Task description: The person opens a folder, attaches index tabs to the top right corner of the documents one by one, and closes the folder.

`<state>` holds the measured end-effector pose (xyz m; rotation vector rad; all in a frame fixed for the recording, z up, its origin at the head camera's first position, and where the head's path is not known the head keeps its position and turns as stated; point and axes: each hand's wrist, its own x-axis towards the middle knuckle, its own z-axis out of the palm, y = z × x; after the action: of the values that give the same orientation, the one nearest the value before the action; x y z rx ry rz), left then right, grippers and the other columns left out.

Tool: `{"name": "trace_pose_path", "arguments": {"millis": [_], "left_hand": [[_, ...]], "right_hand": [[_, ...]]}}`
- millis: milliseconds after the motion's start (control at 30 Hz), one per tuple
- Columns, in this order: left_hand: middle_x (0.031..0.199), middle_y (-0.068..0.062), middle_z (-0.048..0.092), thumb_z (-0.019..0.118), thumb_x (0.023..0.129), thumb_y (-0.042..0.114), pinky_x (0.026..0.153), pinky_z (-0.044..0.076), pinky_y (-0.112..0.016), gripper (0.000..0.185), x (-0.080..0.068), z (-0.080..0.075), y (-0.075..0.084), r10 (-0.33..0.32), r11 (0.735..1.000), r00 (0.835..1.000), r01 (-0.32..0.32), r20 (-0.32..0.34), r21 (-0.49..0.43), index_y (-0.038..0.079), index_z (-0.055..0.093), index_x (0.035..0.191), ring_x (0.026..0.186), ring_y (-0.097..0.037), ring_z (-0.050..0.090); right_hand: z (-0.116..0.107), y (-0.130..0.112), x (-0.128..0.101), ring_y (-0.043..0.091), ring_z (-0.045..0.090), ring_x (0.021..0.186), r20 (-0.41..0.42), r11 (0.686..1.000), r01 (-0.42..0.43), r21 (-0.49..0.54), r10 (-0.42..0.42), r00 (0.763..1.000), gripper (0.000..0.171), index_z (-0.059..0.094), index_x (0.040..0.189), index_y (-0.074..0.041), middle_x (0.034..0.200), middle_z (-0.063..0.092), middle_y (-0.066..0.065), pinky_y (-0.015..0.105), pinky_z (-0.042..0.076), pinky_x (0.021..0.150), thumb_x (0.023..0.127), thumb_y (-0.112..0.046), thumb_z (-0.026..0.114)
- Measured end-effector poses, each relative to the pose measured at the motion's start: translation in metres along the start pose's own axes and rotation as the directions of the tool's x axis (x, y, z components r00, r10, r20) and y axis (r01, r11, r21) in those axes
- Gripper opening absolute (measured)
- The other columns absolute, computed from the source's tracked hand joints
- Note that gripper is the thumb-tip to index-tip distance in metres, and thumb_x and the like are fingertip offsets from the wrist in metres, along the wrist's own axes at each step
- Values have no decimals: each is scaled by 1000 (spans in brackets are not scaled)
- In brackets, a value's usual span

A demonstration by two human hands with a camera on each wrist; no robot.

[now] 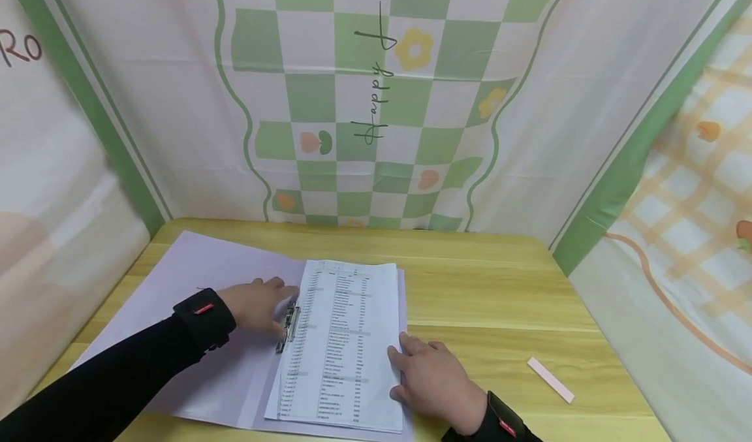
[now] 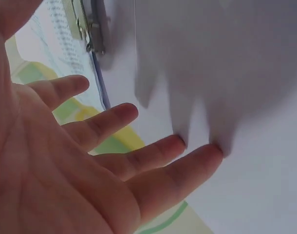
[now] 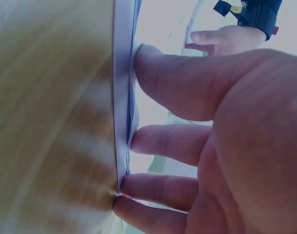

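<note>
A lavender folder [image 1: 217, 266] lies opened flat on the table, a stack of printed sheets [image 1: 346, 344] on its right side. Along the stack's left edge sits a metal clip [image 1: 289, 328]. My left hand [image 1: 258, 305] is beside the clip, fingers spread and fairly straight; in the left wrist view two fingertips [image 2: 215, 150] meet the folder's pale inner cover. My right hand [image 1: 435, 377] is at the right edge of the stack. Its thumb and a finger touch the sheets' edge [image 3: 132, 112] in the right wrist view, while lower fingertips reach the folder's edge and the tabletop.
A small pale pink strip [image 1: 550, 380] lies on the wooden table [image 1: 482, 285] to the right of my right hand. Patterned curtains [image 1: 364, 102] hang behind the table and along both sides.
</note>
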<state>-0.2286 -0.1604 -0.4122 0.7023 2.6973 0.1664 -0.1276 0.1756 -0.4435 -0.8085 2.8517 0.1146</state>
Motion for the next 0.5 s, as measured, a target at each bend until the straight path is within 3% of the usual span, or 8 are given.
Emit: {"name": "trace_pose_path", "arguments": {"millis": [267, 500], "left_hand": [[141, -22, 47, 77, 76, 61, 88, 46, -61, 93, -5, 12, 7, -23, 1000, 1000, 23, -17, -19, 13, 46, 150, 112, -51, 51], [146, -28, 40, 65, 81, 69, 90, 41, -69, 92, -2, 24, 12, -71, 997, 997, 71, -15, -2, 16, 42, 153, 123, -65, 36]], "right_hand": [[1, 0, -1, 29, 50, 130, -9, 1000, -4, -1, 4, 1000, 60, 66, 133, -16, 136, 58, 14, 53, 44, 94, 85, -53, 72], [1, 0, -1, 29, 50, 129, -20, 1000, -3, 6, 4, 1000, 61, 66, 133, -15, 136, 58, 15, 53, 45, 94, 85, -52, 72]]}}
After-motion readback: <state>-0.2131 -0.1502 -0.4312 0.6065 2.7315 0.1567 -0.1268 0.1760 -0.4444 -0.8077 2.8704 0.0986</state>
